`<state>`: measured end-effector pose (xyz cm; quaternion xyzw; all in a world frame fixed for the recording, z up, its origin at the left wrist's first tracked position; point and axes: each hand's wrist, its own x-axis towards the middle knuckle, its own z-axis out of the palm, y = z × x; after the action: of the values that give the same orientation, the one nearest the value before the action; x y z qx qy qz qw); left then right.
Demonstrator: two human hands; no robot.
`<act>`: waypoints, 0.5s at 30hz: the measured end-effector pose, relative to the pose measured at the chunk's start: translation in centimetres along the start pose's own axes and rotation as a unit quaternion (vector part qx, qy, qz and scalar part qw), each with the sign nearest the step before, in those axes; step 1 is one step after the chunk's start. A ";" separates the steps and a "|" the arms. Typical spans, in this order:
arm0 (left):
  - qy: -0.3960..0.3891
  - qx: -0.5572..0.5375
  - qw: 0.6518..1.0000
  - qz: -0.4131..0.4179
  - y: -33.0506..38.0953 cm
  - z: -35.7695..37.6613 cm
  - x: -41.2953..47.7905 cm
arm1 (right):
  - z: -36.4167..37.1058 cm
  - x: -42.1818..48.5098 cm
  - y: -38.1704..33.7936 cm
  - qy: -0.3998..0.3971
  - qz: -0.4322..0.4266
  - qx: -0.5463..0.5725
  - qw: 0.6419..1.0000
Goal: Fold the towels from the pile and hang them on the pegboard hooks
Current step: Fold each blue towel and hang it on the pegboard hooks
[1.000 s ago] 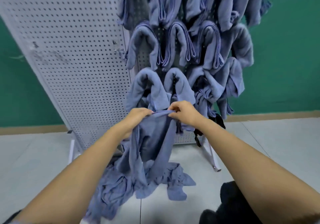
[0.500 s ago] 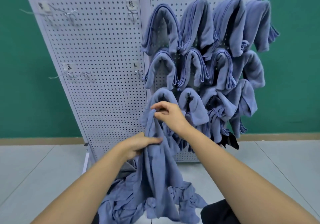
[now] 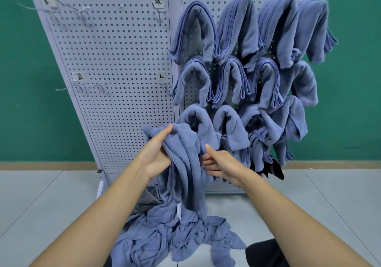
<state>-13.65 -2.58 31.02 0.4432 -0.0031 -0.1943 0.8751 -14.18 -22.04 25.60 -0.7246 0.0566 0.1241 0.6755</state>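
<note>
The left hand (image 3: 156, 153) held a blue towel (image 3: 186, 163) in front of the lower middle of the pegboard (image 3: 123, 93). Its thumb was pressed on the towel's upper edge and its fingers were hidden under the cloth. The right hand (image 3: 219, 163) lay just beside the towel's right side, its fingers fairly straight with their tips against the cloth and its thumb raised, gripping nothing. The towel hung down in a loose bunch from the left hand, and its lower end reached the pile (image 3: 175, 240) of crumpled blue towels on the floor (image 3: 319, 209) at the foot of the board. A grey cloth (image 3: 148, 200) lay at the pile's left edge.

The right half of the pegboard was covered by folded towels (image 3: 247, 64) hung in three rows, with something black (image 3: 272, 170) showing under the lowest row. The left half carried bare hooks (image 3: 82, 14) and small labels (image 3: 158, 2). A green wall (image 3: 22, 85) stood behind the board. A dark shape (image 3: 266, 254) sat at the bottom edge of the floor.
</note>
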 end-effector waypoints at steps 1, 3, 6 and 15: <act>-0.002 -0.009 1.000 0.002 0.1 0.0 0.0 | 0.3 0.0 0.1 -0.022 0.008 0.009 1.000; -0.002 -0.021 1.000 0.005 0.2 0.1 0.1 | 0.9 0.2 0.1 -0.053 0.010 0.020 0.998; -0.014 -0.048 0.999 -0.002 0.1 0.2 0.0 | 1.6 0.8 0.1 -0.050 0.010 0.054 0.997; -0.009 -0.011 1.000 -0.005 0.5 -0.8 -0.7 | 1.0 1.2 -0.9 -0.015 -0.052 0.277 0.959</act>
<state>-13.99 -1.48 31.04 0.4318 -0.0063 -0.2022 0.8790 -12.91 -20.86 26.07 -0.5095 0.0405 0.0790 0.8559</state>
